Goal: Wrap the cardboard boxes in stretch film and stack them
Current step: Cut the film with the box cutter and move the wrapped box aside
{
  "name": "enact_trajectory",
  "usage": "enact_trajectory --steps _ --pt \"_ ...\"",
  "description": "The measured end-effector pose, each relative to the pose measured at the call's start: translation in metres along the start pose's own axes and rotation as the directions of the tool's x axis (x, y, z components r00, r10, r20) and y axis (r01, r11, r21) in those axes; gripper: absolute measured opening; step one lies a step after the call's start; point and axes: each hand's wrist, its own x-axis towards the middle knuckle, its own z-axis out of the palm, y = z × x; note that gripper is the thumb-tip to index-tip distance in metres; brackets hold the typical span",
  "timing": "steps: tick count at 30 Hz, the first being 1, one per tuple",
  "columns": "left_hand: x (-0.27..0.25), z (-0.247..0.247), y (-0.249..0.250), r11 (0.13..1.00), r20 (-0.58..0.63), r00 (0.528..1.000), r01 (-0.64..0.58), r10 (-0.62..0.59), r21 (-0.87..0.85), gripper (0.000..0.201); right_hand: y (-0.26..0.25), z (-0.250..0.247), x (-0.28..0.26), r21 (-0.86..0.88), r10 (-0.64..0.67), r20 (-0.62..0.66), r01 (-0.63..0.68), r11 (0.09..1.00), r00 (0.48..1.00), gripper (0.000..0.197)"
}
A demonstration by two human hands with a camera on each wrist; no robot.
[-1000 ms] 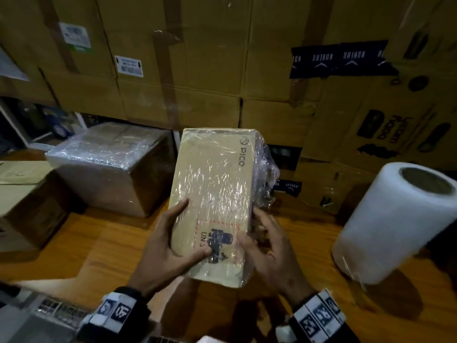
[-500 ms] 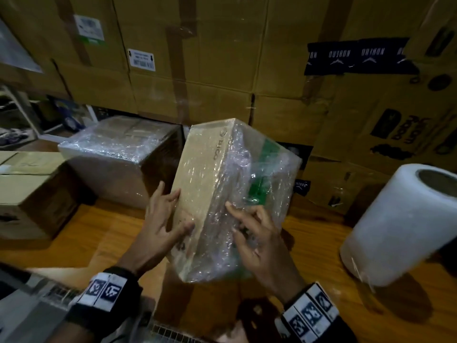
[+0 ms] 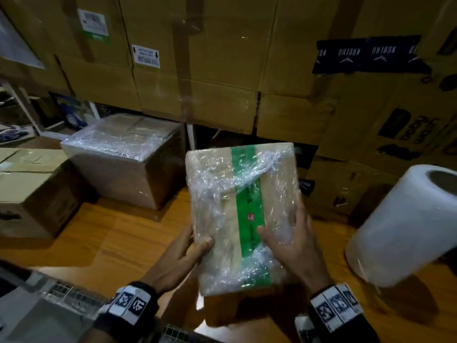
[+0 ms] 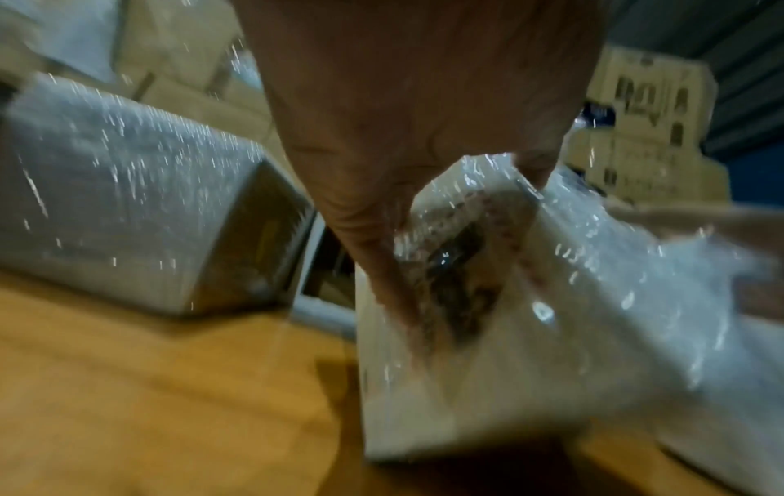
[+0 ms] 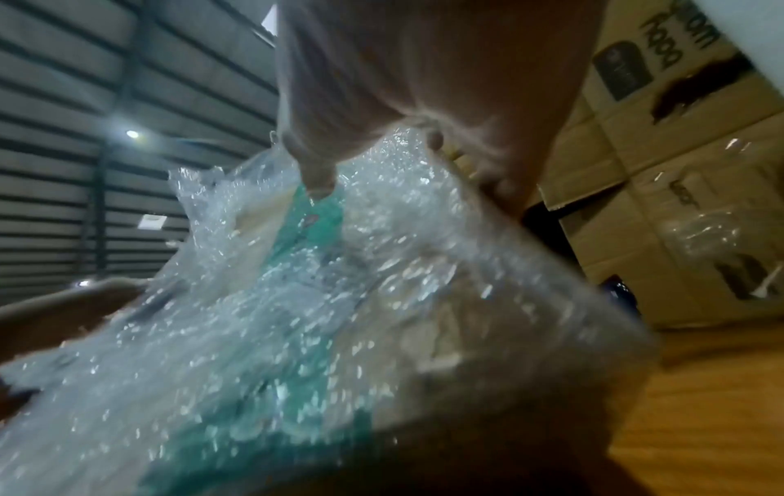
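A small cardboard box (image 3: 222, 219) wrapped in crinkled stretch film is held upright above the wooden table (image 3: 111, 243), its green-taped face towards me. My left hand (image 3: 195, 243) grips its lower left edge, thumb on the front and fingers behind. On the lower right side my right hand (image 3: 284, 231) holds it, thumb on the green tape and fingers along the side. The left wrist view shows the left hand (image 4: 403, 167) on the filmed box (image 4: 466, 352). In the right wrist view the right hand (image 5: 424, 100) presses the filmed box (image 5: 339, 302).
A large roll of stretch film (image 3: 400, 229) stands tilted at the right. A bigger film-wrapped box (image 3: 123, 164) sits on the table at the back left, with a bare cardboard box (image 3: 32, 194) left of it. A wall of stacked cartons (image 3: 222, 58) closes the back.
The box has been turned about its long axis, from the printed face to the green-taped face. Both hands have shifted their hold around it.
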Motion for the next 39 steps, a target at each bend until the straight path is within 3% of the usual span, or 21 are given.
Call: enact_trajectory --steps 2,3,5,7,9,14,18,20,22,24,25,26,28,30,32,35,39 --pt "0.003 0.007 -0.002 0.998 -0.043 0.999 0.002 -0.004 -0.060 0.047 0.002 0.002 0.004 -0.135 0.004 0.021 -0.001 0.991 1.000 0.119" --pt "0.006 0.008 -0.001 1.000 -0.083 0.996 -0.023 0.022 -0.012 0.057 0.002 0.002 0.006 -0.166 0.020 0.014 -0.017 0.986 1.000 0.117" --pt "0.009 0.006 0.012 0.945 -0.182 0.969 -0.108 0.170 0.308 0.099 0.004 0.005 0.011 -0.177 0.034 0.005 -0.032 0.984 0.999 0.114" --pt "0.020 -0.002 0.027 0.758 -0.173 0.891 -0.238 0.419 0.608 0.116 0.006 0.007 0.014 -0.162 0.020 -0.017 -0.023 0.987 1.000 0.112" --pt "0.036 -0.011 0.044 0.561 -0.043 0.825 -0.344 0.563 0.753 0.111 0.009 0.010 0.014 -0.147 0.009 -0.038 -0.014 0.989 0.999 0.112" --pt "0.060 -0.014 0.044 0.338 0.202 0.889 -0.355 0.412 0.872 0.090 0.011 0.011 0.012 -0.124 0.015 -0.050 -0.021 0.992 0.999 0.110" --pt "0.034 -0.002 0.025 0.203 0.371 0.848 -0.467 0.379 0.861 0.076 0.016 0.013 0.017 -0.126 0.011 -0.063 -0.019 0.992 0.998 0.111" --pt "0.020 -0.003 0.018 0.204 0.456 0.811 -0.548 0.367 0.811 0.072 0.015 0.013 0.018 -0.117 0.014 -0.067 -0.022 0.993 0.998 0.111" --pt "0.009 -0.009 0.024 0.347 0.498 0.787 -0.611 0.363 0.712 0.064 0.015 0.012 0.018 -0.102 0.019 -0.073 -0.026 0.994 0.997 0.110" --pt "0.009 -0.022 0.043 0.508 0.441 0.794 -0.607 0.419 0.612 0.047 0.014 0.012 0.017 -0.089 0.035 -0.072 -0.042 0.995 0.997 0.111" --pt "0.016 -0.029 0.054 0.535 0.365 0.796 -0.598 0.483 0.597 0.039 0.013 0.012 0.017 -0.089 0.047 -0.070 -0.053 0.995 0.996 0.112" --pt "0.027 -0.035 0.064 0.514 0.283 0.788 -0.582 0.546 0.630 0.037 0.011 0.012 0.016 -0.089 0.054 -0.066 -0.059 0.994 0.996 0.113" --pt "0.060 -0.045 0.079 0.393 0.197 0.772 -0.503 0.604 0.769 0.060 0.009 0.011 0.015 -0.070 0.053 -0.066 -0.058 0.996 0.996 0.113" --pt "0.093 -0.049 0.085 0.247 0.236 0.804 -0.424 0.546 0.871 0.082 0.007 0.010 0.013 -0.048 0.053 -0.068 -0.057 0.997 0.996 0.114" --pt "0.111 -0.047 0.081 0.150 0.327 0.826 -0.435 0.460 0.888 0.086 0.008 0.011 0.012 -0.041 0.053 -0.072 -0.056 0.998 0.996 0.114" --pt "0.107 -0.047 0.069 0.147 0.399 0.814 -0.496 0.422 0.856 0.084 0.011 0.010 0.011 -0.049 0.039 -0.070 -0.042 0.998 0.997 0.115" --pt "0.091 -0.051 0.059 0.071 0.466 0.784 -0.537 0.409 0.841 0.076 0.011 0.009 0.012 -0.056 0.014 -0.054 -0.017 0.998 0.998 0.115"
